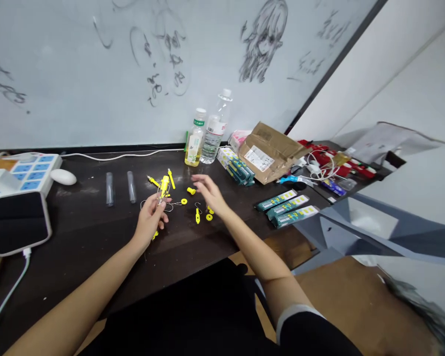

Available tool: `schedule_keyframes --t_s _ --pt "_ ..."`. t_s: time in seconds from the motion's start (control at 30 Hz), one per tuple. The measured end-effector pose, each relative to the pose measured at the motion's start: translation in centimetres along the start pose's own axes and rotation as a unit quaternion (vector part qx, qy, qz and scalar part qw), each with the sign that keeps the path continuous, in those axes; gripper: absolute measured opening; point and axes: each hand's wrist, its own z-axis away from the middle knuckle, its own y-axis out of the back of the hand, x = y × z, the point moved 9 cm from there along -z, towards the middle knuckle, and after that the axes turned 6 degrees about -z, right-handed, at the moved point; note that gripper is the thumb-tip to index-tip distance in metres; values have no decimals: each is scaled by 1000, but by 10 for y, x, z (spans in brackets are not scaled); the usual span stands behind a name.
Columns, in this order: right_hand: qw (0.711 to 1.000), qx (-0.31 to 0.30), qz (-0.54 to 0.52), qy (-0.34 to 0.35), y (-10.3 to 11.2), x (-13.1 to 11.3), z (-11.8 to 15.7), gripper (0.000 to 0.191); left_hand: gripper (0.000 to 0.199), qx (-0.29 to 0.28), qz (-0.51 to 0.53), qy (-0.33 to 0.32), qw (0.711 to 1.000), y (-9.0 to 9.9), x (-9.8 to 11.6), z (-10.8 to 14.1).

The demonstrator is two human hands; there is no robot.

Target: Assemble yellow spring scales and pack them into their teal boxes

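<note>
My left hand (151,216) is closed around a yellow plastic part with bent metal wires (164,185), raised a little over the dark table. My right hand (209,194) holds nothing that I can see, its fingers apart beside a short yellow plug (191,191). Below that hand lie a yellow ring (209,217) and a small yellow piece with a wire hook (198,215). Another yellow ring (184,201) rests between the hands. A thin yellow stick (171,179) lies just behind the held part. Two clear plastic tubes (131,187) are left of my left hand.
At the back stand a tea bottle (195,141) and a water bottle (214,133). Right are a cardboard package (267,152) and several green packets (294,216). A power strip (40,170), white mouse (63,176) and phone (20,222) sit left. The whiteboard (133,99) rises behind.
</note>
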Motion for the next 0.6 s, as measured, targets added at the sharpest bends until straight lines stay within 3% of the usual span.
schedule_keyframes --t_s 0.07,0.17,0.3,0.37,0.47,0.6 --pt "987 -6 160 27 50 -12 11 21 52 3 -1 -2 1000 1 -1 0" --pt "910 -17 414 3 143 -17 38 16 58 4 0 -5 1000 0 -1 0" --pt "788 31 599 -141 277 -16 85 19 60 -9 -20 -27 999 -4 -1 2" --pt "736 65 635 -225 325 -13 104 21 60 -22 -38 -47 998 -7 1 4" --pt "695 65 650 -301 351 0 105 25 58 -43 -71 -70 994 -13 3 7" --pt "666 96 630 -389 350 25 75 47 54 -63 -123 -88 986 -21 5 13"
